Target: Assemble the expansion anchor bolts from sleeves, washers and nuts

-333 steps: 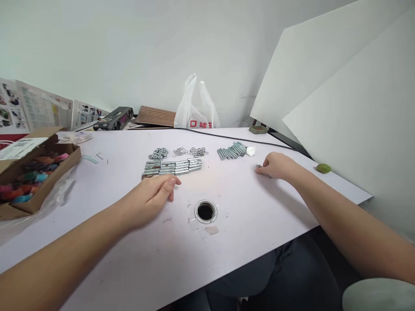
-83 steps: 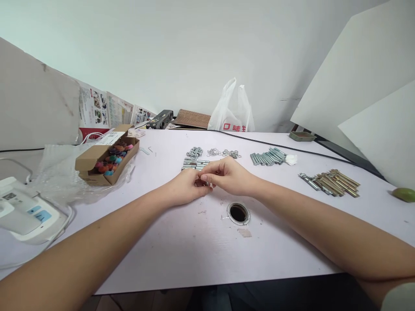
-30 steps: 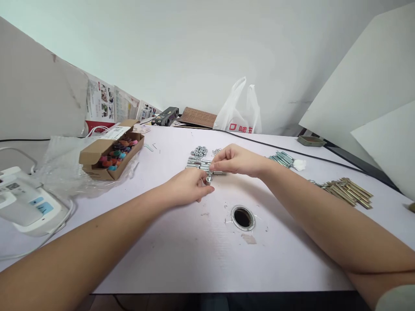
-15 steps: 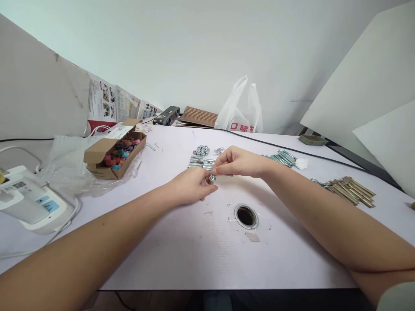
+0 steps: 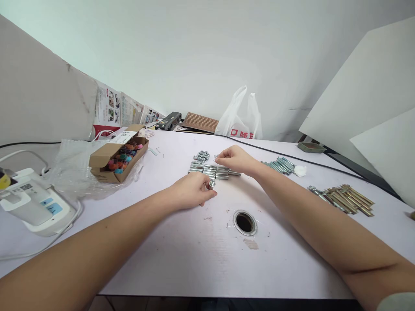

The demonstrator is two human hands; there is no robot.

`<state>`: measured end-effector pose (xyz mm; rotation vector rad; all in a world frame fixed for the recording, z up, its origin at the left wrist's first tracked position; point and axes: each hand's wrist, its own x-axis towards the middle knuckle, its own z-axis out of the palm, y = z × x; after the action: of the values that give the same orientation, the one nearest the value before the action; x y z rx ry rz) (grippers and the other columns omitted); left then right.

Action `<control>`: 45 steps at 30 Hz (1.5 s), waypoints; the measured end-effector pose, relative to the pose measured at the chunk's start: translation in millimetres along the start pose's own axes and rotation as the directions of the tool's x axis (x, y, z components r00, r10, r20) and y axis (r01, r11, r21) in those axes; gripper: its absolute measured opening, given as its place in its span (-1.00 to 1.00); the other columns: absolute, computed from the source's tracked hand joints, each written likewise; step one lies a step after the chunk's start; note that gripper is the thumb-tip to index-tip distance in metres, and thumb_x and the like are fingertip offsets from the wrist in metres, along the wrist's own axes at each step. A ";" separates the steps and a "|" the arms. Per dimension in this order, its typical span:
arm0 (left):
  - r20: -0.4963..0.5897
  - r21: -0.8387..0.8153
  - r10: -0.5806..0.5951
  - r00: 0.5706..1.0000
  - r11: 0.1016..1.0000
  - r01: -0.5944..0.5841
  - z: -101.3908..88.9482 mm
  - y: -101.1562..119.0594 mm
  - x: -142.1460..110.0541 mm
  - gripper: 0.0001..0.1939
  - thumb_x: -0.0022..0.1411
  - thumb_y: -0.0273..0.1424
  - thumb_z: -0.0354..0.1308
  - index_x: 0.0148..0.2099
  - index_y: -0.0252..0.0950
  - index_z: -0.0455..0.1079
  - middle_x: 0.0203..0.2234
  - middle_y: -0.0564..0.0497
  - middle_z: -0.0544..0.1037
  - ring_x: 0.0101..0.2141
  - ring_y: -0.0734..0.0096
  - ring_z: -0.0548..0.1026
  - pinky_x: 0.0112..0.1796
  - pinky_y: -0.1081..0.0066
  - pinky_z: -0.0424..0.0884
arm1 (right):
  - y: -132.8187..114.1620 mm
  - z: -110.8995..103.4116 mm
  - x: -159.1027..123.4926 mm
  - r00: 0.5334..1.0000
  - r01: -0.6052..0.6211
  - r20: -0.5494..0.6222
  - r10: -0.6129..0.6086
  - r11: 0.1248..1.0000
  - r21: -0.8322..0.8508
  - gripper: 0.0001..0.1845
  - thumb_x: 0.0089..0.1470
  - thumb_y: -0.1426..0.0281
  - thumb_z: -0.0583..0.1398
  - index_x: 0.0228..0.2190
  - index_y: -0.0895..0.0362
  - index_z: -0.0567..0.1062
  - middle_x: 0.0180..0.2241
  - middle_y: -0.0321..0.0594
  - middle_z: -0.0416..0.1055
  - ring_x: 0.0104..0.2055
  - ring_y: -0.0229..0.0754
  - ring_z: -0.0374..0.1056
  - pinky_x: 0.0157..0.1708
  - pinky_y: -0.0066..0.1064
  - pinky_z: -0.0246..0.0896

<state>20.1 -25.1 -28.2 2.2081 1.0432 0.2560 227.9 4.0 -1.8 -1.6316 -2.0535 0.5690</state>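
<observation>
My left hand (image 5: pixel 194 190) pinches a small shiny metal sleeve (image 5: pixel 212 185) upright between thumb and fingers, just above the table. Its top end, with a round rim, faces up. My right hand (image 5: pixel 236 159) is farther off, fingertips drawn together at the small washers (image 5: pixel 216 157), which it mostly covers. Whatever sits between those fingertips, if anything, is too small to make out. Between the hands lie rows of silver metal sleeves (image 5: pixel 215 172). Behind these is a cluster of hex nuts (image 5: pixel 202 155).
Silver bolts (image 5: pixel 280 165) and brass-coloured bolts (image 5: pixel 353 198) lie to the right. A ringed hole (image 5: pixel 245 223) opens in the table (image 5: pixel 181 259). At left are a cardboard box (image 5: pixel 105 156) of coloured caps and a white power strip (image 5: pixel 42 207). A black cable (image 5: pixel 275 151) crosses the back.
My right hand has moved away from the metal sleeve in my left hand, back toward the washers. The left hand keeps its hold. The view has tilted slightly up.
</observation>
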 end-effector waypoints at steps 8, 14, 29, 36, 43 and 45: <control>0.040 -0.002 -0.019 0.999 1.000 0.019 -4.1 1.5 -1.6 -0.73 0.13 -0.13 0.07 -0.39 -0.23 0.27 -0.61 0.08 0.56 -0.55 0.38 0.48 -0.54 0.42 0.27 | 1.5 22.5 77.2 0.993 0.114 0.020 -0.113 0.973 -0.201 -0.79 -0.13 0.36 0.24 -0.38 0.13 0.61 -0.43 -0.21 0.50 -0.43 -0.23 0.29 -0.45 -0.43 0.06; 0.038 0.015 -0.035 0.999 0.999 0.034 -4.2 3.8 -1.2 -0.76 0.12 -0.15 0.07 -0.39 -0.22 0.28 -0.61 0.10 0.56 -0.54 0.40 0.48 -0.54 0.42 0.25 | 7.5 27.2 75.2 0.983 0.172 0.096 -0.154 0.959 -0.227 -0.82 -0.07 0.32 0.21 -0.41 0.08 0.61 -0.45 -0.26 0.51 -0.43 -0.24 0.30 -0.46 -0.43 0.05; 0.027 0.009 -0.007 1.000 1.000 0.007 -3.3 1.3 -1.2 -0.73 0.12 -0.13 0.07 -0.41 -0.23 0.25 -0.60 0.06 0.56 -0.54 0.37 0.48 -0.54 0.42 0.26 | 1.6 27.1 62.6 0.996 0.094 0.026 -0.090 0.975 -0.203 -0.76 -0.13 0.28 0.23 -0.46 0.19 0.60 -0.59 -0.24 0.42 -0.53 -0.29 0.21 -0.52 -0.44 0.00; 0.019 0.000 -0.008 1.000 1.000 0.008 -1.8 1.4 -2.0 -0.73 0.11 -0.13 0.08 -0.41 -0.24 0.27 -0.61 0.04 0.55 -0.55 0.36 0.48 -0.55 0.41 0.25 | -27.0 -7.4 14.9 0.988 0.129 0.060 -0.142 0.974 0.185 -0.71 -0.07 0.21 0.24 -0.43 0.21 0.56 -0.62 -0.32 0.26 -0.59 -0.38 0.04 -0.62 -0.48 -0.07; 0.029 -0.033 0.016 0.999 0.999 -0.015 -1.7 -1.4 -0.9 -0.75 0.11 -0.16 0.08 -0.36 -0.25 0.31 -0.60 0.03 0.55 -0.54 0.34 0.48 -0.54 0.41 0.26 | -28.2 -1.2 -51.9 0.957 0.082 0.241 -0.164 0.944 0.320 -0.74 -0.05 0.23 0.28 -0.41 0.18 0.52 -0.73 -0.47 0.05 -0.64 -0.41 -0.08 -0.63 -0.48 -0.09; 0.023 -0.027 0.019 1.000 0.999 -0.018 -2.2 -1.5 -0.9 -0.75 0.11 -0.16 0.07 -0.39 -0.25 0.30 -0.60 0.03 0.55 -0.54 0.34 0.48 -0.55 0.41 0.26 | -27.1 4.1 -57.5 0.965 0.120 0.189 -0.180 0.949 0.290 -0.77 -0.04 0.25 0.27 -0.41 0.18 0.52 -0.71 -0.47 0.06 -0.63 -0.41 -0.07 -0.62 -0.49 -0.09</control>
<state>17.6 -24.1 -27.4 2.1928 1.0013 0.2501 215.3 -58.0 5.0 -1.2866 -2.1115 0.9642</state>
